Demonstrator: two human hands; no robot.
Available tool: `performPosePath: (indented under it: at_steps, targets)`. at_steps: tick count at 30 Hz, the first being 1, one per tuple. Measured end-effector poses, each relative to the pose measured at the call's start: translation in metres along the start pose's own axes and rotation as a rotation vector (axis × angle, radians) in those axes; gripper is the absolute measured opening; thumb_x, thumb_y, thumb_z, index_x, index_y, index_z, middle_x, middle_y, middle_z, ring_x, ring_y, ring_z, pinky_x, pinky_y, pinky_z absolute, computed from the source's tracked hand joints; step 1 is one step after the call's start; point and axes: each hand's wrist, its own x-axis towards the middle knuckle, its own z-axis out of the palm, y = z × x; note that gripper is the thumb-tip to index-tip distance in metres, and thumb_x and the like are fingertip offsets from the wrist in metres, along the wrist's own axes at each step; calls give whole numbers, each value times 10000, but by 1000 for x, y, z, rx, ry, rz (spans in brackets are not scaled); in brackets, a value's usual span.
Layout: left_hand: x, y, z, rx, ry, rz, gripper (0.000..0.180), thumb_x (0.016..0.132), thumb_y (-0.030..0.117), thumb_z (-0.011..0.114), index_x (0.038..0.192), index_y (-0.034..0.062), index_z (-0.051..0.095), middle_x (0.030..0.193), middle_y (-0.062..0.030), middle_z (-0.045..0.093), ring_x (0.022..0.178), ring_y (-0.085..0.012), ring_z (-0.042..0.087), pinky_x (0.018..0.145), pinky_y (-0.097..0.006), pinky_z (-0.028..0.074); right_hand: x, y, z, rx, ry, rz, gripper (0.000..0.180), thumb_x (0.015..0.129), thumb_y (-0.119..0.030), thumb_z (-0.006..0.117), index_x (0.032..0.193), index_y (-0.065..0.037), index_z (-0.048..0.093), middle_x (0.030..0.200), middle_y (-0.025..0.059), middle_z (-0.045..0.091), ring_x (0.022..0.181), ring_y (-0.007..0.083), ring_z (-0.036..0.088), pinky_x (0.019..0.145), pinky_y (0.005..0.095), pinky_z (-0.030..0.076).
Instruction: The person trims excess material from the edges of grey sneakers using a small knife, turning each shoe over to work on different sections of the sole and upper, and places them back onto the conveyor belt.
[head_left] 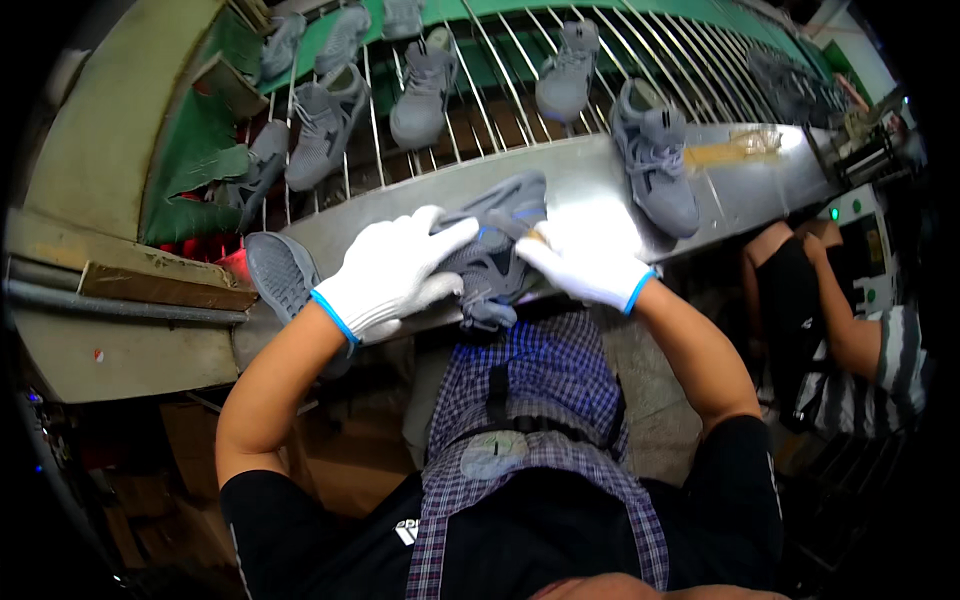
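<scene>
A grey sports shoe [492, 245] lies on its side, tilted over the near edge of the metal ledge, in front of my apron. My left hand [385, 270], in a white knit glove with a blue cuff, grips its left side, thumb and forefinger apart on the upper. At the shoe's right side, my gloved right hand [585, 262] closes its fingers on the edge of the upper. Something small and tan shows at those fingertips, too blurred to name. Just left of my left hand rests a grey shoe sole [283, 268], partly covered by my forearm.
Several grey shoes, one of them a laced shoe [425, 90], stand on a rack of metal rods [490, 75]. Another shoe [655, 160] sits on the metal ledge [590, 165] to the right. A green-and-cream machine housing [120, 130] rises at left. Another person's arm [845, 310] is at right.
</scene>
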Motion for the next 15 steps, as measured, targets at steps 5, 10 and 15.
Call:
performPosePath:
  at_steps: [5,10,15]
  targets:
    - [-9,-19,4,-575,205,-193,648,1055,350,694,1635,136,498,1450,-174,686,1298,-331,688,1111,-398,534,-12,-13,-20,-216,37,-65,402,1078,-451,628,1002,-65,709,794,164,711,699,361,703,680,482,563]
    - [-4,-19,28,-556,200,-339,462,1120,327,569,1507,84,640,1396,-163,740,1295,-295,704,1132,-379,513,-3,-22,11,138,39,-68,416,1123,-427,562,1073,-26,659,896,240,747,794,451,734,745,536,578]
    - [-8,-5,40,-418,313,-227,474,1091,345,623,1476,70,647,1377,-192,718,1268,-388,691,1087,-434,544,6,-36,8,27,-19,-73,442,1119,-435,558,1026,-19,677,838,240,750,783,455,753,736,548,594]
